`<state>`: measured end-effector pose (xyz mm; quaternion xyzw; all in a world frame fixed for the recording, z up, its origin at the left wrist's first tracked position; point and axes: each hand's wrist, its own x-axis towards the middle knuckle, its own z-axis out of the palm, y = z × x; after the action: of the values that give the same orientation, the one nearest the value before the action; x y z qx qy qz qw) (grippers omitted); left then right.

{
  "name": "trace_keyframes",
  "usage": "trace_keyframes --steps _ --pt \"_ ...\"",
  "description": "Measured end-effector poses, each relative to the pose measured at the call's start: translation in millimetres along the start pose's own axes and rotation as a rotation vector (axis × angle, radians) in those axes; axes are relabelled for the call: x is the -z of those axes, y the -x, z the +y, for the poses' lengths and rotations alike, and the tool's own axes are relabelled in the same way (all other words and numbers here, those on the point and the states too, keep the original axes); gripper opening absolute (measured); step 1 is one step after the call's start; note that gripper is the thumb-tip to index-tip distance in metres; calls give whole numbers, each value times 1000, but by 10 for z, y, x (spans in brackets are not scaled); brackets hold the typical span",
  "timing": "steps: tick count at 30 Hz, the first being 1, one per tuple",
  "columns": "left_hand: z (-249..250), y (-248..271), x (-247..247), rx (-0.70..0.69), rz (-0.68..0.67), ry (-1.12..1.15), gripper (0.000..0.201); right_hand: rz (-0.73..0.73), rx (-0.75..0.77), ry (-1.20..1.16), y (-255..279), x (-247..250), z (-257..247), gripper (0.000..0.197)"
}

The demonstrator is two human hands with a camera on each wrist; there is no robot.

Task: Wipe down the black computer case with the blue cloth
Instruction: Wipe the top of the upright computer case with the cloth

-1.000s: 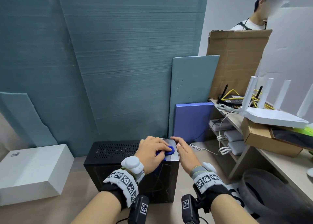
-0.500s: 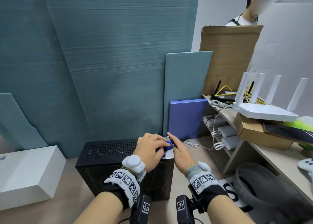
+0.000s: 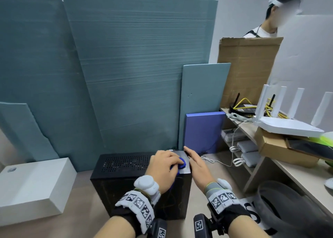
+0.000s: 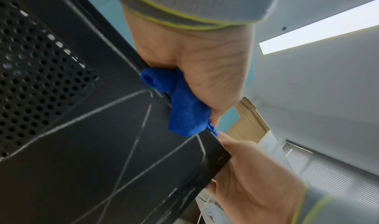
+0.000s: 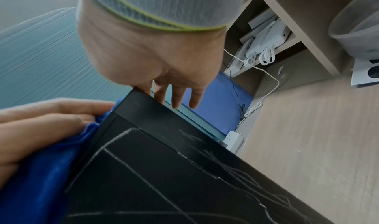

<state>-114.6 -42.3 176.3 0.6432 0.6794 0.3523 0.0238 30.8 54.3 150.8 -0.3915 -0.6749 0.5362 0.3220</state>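
The black computer case (image 3: 124,167) stands on the floor at about 6 o'clock in the head view, its perforated top facing up and its front panel marked with pale scratch-like lines. On the top right corner of the case lies the blue cloth (image 3: 180,163), bunched under the left hand (image 3: 164,165), whose fingers are curled over the cloth and press it against the case; part of the cloth hangs over the front edge. In the left wrist view the cloth shows between the palm and the case's edge. The right hand (image 3: 196,165) lies at 3 o'clock of the left one, fingers straight and together, resting along the right edge of the case; it grips nothing.

At 9 o'clock of the case a white box (image 3: 34,187) sits on the floor. Behind the case lean large teal foam boards (image 3: 126,66), and at 1 o'clock a blue folder (image 3: 203,131) stands upright. At 3 o'clock a shelf unit (image 3: 252,135) carries a white router (image 3: 286,122) on a cardboard box (image 3: 273,146). Another person (image 3: 270,20) stands behind a tall cardboard sheet (image 3: 246,66) at 1 o'clock.
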Motion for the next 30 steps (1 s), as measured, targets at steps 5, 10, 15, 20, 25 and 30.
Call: trace_keyframes --steps 5,10,15,20,25,30 --pt "-159 87 169 15 -12 -99 26 17 37 54 -99 -83 29 42" --pt "-638 265 570 189 84 -158 24 24 83 95 -118 -96 101 40" --pt "-1043 425 949 456 210 -183 25 8 92 126 -76 -82 46 40" --pt "-777 323 876 635 210 -255 29 1 80 132 -63 -95 8 41" --pt "-500 202 640 573 69 -264 30 -16 72 146 -37 -89 -28 41" --pt "-795 342 903 635 110 -273 30 -45 64 138 -19 -38 -40 41"
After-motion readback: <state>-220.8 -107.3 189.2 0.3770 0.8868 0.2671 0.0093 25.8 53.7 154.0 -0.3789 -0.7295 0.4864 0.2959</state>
